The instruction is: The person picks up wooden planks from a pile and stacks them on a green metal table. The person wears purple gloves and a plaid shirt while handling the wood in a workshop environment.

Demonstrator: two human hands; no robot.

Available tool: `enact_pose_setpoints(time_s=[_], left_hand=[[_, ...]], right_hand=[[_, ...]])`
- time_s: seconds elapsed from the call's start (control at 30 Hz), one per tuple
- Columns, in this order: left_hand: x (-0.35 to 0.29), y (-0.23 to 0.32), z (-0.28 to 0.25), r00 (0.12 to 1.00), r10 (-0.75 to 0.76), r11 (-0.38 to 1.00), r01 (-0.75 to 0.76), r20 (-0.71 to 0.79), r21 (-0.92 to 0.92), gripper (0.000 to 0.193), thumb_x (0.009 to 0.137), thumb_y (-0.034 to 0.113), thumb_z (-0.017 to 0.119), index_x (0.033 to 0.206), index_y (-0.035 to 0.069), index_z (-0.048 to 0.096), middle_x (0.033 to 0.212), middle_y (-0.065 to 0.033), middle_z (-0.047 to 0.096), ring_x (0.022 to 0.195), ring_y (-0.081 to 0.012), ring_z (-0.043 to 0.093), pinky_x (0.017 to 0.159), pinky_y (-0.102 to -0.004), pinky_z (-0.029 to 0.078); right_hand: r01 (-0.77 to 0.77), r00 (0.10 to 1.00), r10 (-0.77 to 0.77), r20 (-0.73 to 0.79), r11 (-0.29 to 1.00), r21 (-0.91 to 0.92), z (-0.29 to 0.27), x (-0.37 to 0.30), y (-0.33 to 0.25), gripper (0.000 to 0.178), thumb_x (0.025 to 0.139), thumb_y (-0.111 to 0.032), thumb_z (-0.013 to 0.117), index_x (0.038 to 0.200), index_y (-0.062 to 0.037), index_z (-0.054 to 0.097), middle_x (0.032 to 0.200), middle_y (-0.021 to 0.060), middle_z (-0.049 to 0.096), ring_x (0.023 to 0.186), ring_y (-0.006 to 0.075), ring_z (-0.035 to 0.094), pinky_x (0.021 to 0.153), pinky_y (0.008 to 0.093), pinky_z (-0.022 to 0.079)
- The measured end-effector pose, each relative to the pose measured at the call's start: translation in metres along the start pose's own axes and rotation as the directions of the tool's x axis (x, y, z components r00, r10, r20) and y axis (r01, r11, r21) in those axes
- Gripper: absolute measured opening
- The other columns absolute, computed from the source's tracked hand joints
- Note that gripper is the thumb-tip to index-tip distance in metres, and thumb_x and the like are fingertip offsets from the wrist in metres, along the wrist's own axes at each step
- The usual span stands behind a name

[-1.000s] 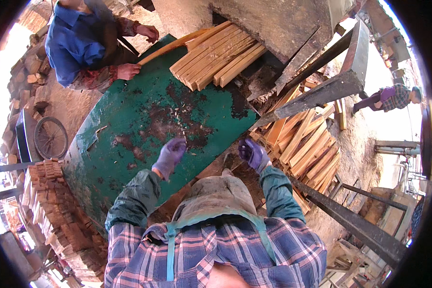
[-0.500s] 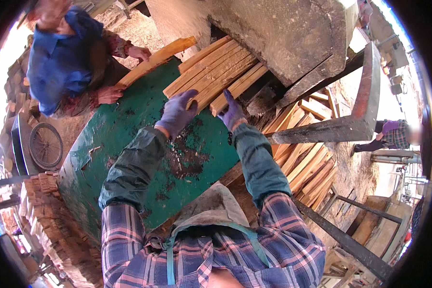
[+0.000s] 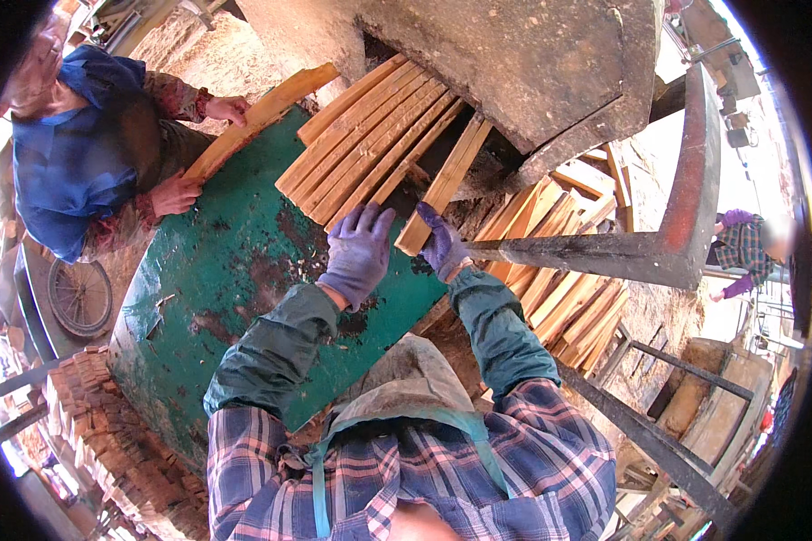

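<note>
My right hand (image 3: 442, 242), in a purple glove, grips the near end of a narrow wooden strip (image 3: 456, 176) from its right side. The strip's far end rests by the opening under a large, dusty machine housing (image 3: 514, 63). Left of it, several pale wooden strips (image 3: 361, 135) lie side by side, sticking out from under the housing over a green metal table (image 3: 216, 261). My left hand (image 3: 359, 254), gloved alike, is at the near ends of these strips with fingers stretched forward. Whether its fingertips touch the wood I cannot tell.
At the far left a person in blue (image 3: 90, 153) holds a bark-edged slab (image 3: 262, 117) with both hands. A dark metal bar (image 3: 577, 252) crosses on my right, above stacked strips (image 3: 559, 298). Brick-like wood blocks (image 3: 108, 433) are piled lower left. Another person stands far right.
The strip in my right hand now stands apart from the others, with a wider dark gap between. My left hand has shifted right along the strip ends. The view has shifted too.
</note>
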State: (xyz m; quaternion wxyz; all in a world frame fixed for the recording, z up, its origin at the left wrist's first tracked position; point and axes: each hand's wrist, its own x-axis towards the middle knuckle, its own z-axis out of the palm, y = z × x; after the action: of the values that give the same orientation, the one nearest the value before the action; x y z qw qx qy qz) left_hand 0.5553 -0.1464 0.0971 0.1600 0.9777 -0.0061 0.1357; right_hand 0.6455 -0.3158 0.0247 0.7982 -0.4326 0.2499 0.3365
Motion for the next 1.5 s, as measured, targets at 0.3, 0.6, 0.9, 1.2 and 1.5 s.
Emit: enact_pose_setpoints(time_s=[0.3, 0.6, 0.9, 1.2, 1.5], left_hand=[[0.025, -0.005, 0.015, 0.918, -0.301, 0.769, 0.394, 0.260, -0.503, 0.070, 0.093, 0.038, 0.070, 0.149, 0.007, 0.043, 0.140, -0.0251, 0.056, 0.128, -0.0456, 0.054, 0.108, -0.0490, 0.045], [0.051, -0.023, 0.003, 0.842, -0.071, 0.862, 0.321, 0.535, -0.391, 0.108, 0.080, 0.059, 0.080, 0.158, 0.005, 0.028, 0.144, -0.0279, 0.053, 0.134, -0.0439, 0.051, 0.111, -0.0475, 0.043], [0.039, -0.025, 0.003, 0.779, -0.365, 0.898, 0.439, 0.510, -0.029, 0.075, 0.082, 0.040, 0.073, 0.142, 0.004, 0.047, 0.113, -0.0264, 0.070, 0.106, -0.0426, 0.068, 0.091, -0.0490, 0.054], [-0.154, -0.057, -0.108, 0.735, -0.383, 0.308, 0.672, 0.559, -0.673, 0.077, 0.076, 0.015, 0.092, 0.139, -0.008, 0.054, 0.127, -0.0094, 0.066, 0.112, -0.0176, 0.062, 0.103, -0.0336, 0.048], [-0.295, -0.008, -0.189, 0.869, -0.255, 0.890, 0.382, 0.424, -0.247, 0.064, 0.078, 0.025, 0.083, 0.132, 0.001, 0.058, 0.099, -0.0200, 0.072, 0.089, -0.0385, 0.071, 0.080, -0.0457, 0.057]], right_hand=[[-0.054, 0.954, 0.018, 0.299, 0.992, 0.112, 0.002, -0.006, 0.023, 0.035, 0.098, -0.029, 0.069, 0.125, -0.0072, 0.067, 0.117, 0.0083, 0.069, 0.108, 0.0244, 0.067, 0.097, 0.0402, 0.055], [-0.120, 0.786, 0.114, 0.607, 0.992, -0.031, -0.031, -0.020, 0.022, 0.036, 0.105, -0.031, 0.054, 0.127, -0.0047, 0.065, 0.128, 0.0149, 0.067, 0.116, 0.0323, 0.065, 0.105, 0.0492, 0.051], [-0.287, 0.930, 0.252, 0.268, 0.953, 0.102, -0.072, -0.026, 0.042, 0.039, 0.098, -0.017, 0.067, 0.133, -0.0026, 0.059, 0.133, 0.0220, 0.063, 0.125, 0.0408, 0.059, 0.107, 0.0564, 0.049], [-0.093, 0.906, 0.409, 0.111, 0.448, -0.889, -0.006, -0.062, -0.012, 0.068, 0.088, -0.063, 0.071, 0.111, 0.0009, 0.070, 0.087, 0.0183, 0.074, 0.069, 0.0257, 0.073, 0.061, 0.0384, 0.063], [-0.352, 0.752, 0.219, 0.622, 0.931, 0.097, 0.006, -0.212, 0.214, 0.060, 0.099, -0.034, 0.068, 0.149, -0.0154, 0.042, 0.131, 0.0064, 0.063, 0.115, 0.0249, 0.064, 0.097, 0.0483, 0.053]])
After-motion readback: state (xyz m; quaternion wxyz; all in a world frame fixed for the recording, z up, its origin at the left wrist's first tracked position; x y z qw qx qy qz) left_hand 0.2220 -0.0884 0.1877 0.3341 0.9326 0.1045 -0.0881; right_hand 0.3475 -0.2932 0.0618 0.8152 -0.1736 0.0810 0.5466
